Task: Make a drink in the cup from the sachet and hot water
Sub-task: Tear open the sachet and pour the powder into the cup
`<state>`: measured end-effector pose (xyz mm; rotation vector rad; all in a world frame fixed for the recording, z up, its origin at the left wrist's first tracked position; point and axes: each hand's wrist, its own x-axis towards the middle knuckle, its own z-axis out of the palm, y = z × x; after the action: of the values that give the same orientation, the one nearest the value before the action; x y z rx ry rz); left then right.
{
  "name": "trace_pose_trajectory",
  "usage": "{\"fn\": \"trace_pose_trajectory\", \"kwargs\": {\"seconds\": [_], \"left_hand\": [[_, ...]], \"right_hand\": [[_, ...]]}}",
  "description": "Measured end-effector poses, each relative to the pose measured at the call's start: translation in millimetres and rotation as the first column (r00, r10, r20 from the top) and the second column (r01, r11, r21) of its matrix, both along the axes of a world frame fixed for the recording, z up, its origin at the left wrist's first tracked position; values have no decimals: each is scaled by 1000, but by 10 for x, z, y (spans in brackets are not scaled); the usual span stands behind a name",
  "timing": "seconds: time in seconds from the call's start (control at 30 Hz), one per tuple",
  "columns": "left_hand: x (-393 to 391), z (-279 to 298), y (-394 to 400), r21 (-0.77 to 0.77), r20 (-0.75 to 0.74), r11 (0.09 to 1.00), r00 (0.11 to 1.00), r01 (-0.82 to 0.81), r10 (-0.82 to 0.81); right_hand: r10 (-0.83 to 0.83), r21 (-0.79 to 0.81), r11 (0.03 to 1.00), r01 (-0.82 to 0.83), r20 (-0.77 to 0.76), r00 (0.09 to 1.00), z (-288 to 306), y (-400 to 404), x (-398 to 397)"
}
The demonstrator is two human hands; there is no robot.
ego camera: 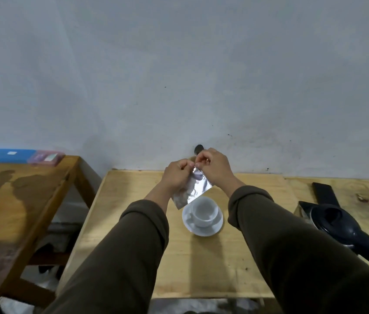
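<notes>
Fingers [184,166] of left hand [175,175] and right hand [215,165] pinched shut on top edge of silver sachet [191,189], side by side. Sachet hangs slantwise, long axis running down-left, lower corner just above white cup [204,211] on saucer [210,231], on table [201,264]. Kettle [337,223] nearer right hand. Judged step: tearing sachet open; whether already torn, cannot tell.

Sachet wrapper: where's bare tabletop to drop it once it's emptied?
Bare wood left of the saucer, out to the table edge, and the near strip before it. Right side is crowded: the kettle and a dark flat object.
</notes>
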<state>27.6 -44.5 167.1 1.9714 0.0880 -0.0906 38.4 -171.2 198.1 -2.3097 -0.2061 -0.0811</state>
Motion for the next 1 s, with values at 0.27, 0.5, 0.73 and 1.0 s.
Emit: {"fn": "trace_pose_trajectory", "kwargs": {"seconds": [0.27,0.5,0.73,1.0], "left_hand": [[9,-108,-10,-52,-105,989,985,-141,136],[23,-244,-36,-30,-214,949,929,-315,301],[25,-406,-235,25,-255,953,920,-302,298],[26,-521,-353,9,-279,967,928,-255,247]], "right_hand": [[135,26,991,-134,-37,990,-93,-25,-54],[231,-2,973,-233,-119,966,-193,-249,-224],[245,-75,964,-255,-126,961,-307,-552,-342],[245,0,969,-248,-168,955,-322,-648,-373]]}}
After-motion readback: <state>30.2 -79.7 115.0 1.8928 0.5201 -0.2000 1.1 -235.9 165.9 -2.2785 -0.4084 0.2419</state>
